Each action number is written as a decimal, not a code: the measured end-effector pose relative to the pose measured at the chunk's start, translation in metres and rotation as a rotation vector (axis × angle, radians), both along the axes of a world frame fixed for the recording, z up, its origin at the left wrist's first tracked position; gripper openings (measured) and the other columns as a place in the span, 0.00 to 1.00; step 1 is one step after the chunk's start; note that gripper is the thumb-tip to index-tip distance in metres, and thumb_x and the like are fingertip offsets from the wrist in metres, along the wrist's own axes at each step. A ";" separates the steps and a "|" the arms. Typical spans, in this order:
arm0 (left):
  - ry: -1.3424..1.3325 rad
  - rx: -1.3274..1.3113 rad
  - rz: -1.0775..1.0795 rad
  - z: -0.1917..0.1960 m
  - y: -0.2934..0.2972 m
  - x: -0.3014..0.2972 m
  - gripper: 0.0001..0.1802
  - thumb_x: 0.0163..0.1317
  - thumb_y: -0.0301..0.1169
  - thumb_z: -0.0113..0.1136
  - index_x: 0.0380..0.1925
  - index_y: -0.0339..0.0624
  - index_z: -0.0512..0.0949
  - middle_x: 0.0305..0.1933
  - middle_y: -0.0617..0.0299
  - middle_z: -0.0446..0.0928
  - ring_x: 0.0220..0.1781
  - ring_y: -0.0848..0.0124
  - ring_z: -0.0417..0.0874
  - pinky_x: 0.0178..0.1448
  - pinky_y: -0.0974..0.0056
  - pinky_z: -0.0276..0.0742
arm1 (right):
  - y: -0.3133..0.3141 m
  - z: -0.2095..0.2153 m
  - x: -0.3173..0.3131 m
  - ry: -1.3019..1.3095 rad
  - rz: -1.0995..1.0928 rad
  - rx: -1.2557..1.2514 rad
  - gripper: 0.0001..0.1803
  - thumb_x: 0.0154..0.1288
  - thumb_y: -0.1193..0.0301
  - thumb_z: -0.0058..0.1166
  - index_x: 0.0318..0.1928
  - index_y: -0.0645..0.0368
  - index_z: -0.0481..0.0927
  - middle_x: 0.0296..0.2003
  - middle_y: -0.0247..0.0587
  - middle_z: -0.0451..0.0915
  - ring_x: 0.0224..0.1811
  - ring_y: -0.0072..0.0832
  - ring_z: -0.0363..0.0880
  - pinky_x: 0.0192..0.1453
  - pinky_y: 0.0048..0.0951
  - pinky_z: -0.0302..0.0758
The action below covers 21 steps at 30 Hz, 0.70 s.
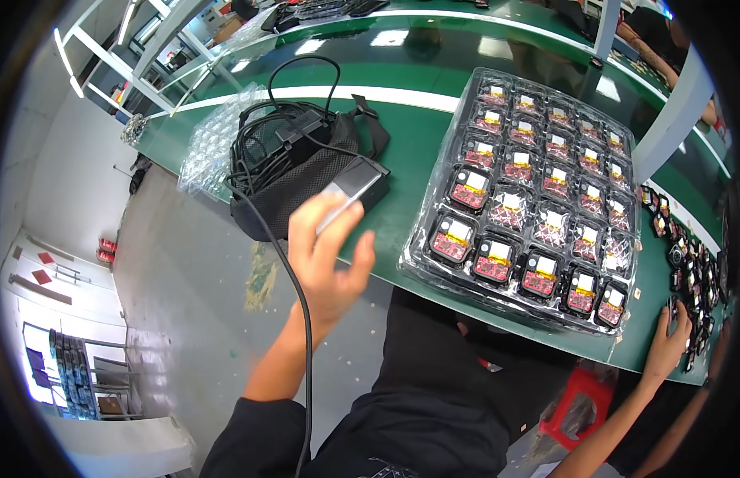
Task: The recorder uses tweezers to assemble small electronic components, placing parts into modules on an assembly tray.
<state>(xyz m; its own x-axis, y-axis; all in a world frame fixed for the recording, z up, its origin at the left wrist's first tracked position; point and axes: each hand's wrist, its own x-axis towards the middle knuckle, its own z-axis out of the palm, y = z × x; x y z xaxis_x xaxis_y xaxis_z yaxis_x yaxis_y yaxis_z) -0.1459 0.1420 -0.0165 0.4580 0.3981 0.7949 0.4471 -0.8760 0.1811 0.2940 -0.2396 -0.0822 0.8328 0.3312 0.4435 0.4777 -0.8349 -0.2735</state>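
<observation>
My left hand (326,251) is raised at the front table edge, thumb and fingers apart. Its fingertips overlap the silver edge of a small box-shaped device with a dark screen (356,178); whether they touch it is unclear. This device rests on a black mesh bag (266,199) with black cables (254,139) heaped on it. Far to the right, my right hand (666,344) reaches into a pile of small black devices (693,275), fingers bent around one of them. Between the hands lies a clear plastic tray (422,251), its pockets holding square black housings (493,259) with red circuit boards.
Clear bubble-like plastic packaging (219,143) lies left of the bag. A black cable (300,319) hangs down past my left forearm. A grey post (669,119) rises behind the tray. Beneath the table's right side is a red stool (577,402). Another person's arm (649,52) shows far right.
</observation>
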 end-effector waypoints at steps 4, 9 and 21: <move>-0.063 0.012 -0.147 -0.019 -0.043 -0.007 0.15 0.55 0.20 0.66 0.44 0.39 0.81 0.49 0.50 0.79 0.54 0.51 0.81 0.55 0.53 0.80 | 0.001 0.007 -0.017 -0.029 0.077 -0.023 0.20 0.72 0.68 0.59 0.57 0.68 0.76 0.52 0.49 0.79 0.56 0.44 0.78 0.64 0.37 0.70; -0.026 -0.054 0.138 -0.031 -0.038 -0.012 0.22 0.55 0.24 0.70 0.51 0.39 0.79 0.55 0.50 0.76 0.60 0.50 0.77 0.63 0.52 0.74 | 0.010 0.021 -0.042 0.071 0.085 0.011 0.20 0.73 0.67 0.59 0.58 0.70 0.76 0.53 0.52 0.80 0.58 0.43 0.78 0.65 0.36 0.70; -0.200 -0.370 0.327 -0.044 0.011 -0.027 0.36 0.52 0.24 0.77 0.62 0.36 0.74 0.63 0.48 0.75 0.63 0.53 0.78 0.66 0.55 0.73 | 0.005 0.021 -0.054 0.117 0.118 0.053 0.18 0.71 0.72 0.59 0.57 0.70 0.77 0.52 0.53 0.81 0.55 0.44 0.80 0.63 0.37 0.72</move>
<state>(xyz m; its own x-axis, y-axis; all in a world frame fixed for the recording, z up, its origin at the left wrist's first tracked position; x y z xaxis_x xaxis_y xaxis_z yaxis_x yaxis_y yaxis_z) -0.1725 0.1529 -0.0606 0.1165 0.7653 0.6331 0.6114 -0.5576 0.5615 0.2402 -0.2348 -0.0613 0.8364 0.4087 0.3652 0.5340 -0.7577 -0.3751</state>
